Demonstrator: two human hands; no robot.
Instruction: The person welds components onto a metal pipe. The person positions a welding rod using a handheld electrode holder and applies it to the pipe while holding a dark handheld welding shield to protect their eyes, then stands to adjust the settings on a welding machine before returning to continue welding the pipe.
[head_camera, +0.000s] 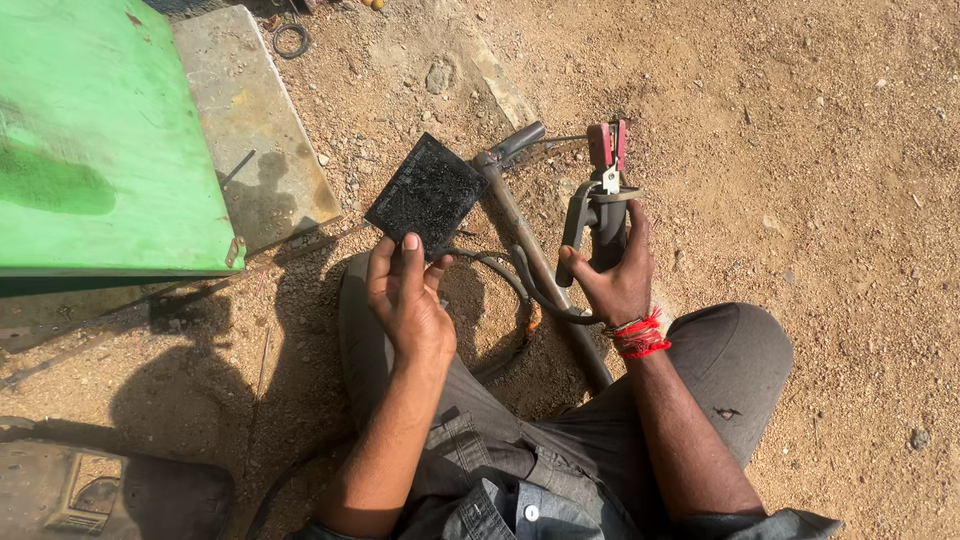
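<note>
Red-tipped electrode holder (600, 205) upright in right hand (620, 280), jaws away.

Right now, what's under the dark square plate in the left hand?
Under the dark square plate, held in the left hand, lies sandy ground and part of a metal pipe. Whatever lies directly beneath is covered.

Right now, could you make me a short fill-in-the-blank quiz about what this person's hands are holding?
1. The left hand holds a flat, square, ____ plate.
2. The clamp tool with red jaws is gripped by the ____ hand.
3. A red ____ is tied around that wrist.
4. The big metal panel at the left is painted ____.

Missing words: black; right; thread; green
</note>
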